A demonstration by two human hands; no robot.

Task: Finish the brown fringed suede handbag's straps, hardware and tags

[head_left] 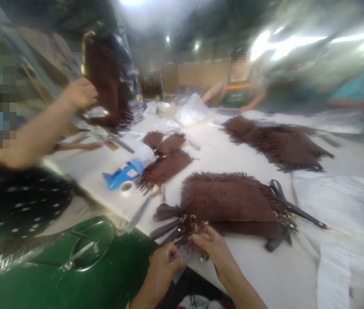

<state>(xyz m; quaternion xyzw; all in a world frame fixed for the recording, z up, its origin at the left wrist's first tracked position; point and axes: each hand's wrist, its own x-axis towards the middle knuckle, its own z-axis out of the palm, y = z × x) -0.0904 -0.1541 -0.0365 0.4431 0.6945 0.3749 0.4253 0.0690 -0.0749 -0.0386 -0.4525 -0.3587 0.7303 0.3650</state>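
Observation:
My left hand (165,267) is closed in a pinch at the table's near edge, with a bit of something pale or clear at its fingers. Just to its right, my right hand (210,245) is also pinched, close to the gold metal clasps of a strap. What either one grips is too blurred to name. In front of them lies a stack of dark brown fringed suede bags (230,199). Dark brown straps (168,227) with gold fittings spread out at the stack's left end, and another strap (309,216) sticks out on the right.
More brown fringed pieces (169,165) and bags (288,148) lie farther back. A blue packet (125,174), a tape roll (126,188) and white sheeting (339,214) are on the table. At left, a person's hand (80,93) holds up a brown bag (104,77); other people stand behind.

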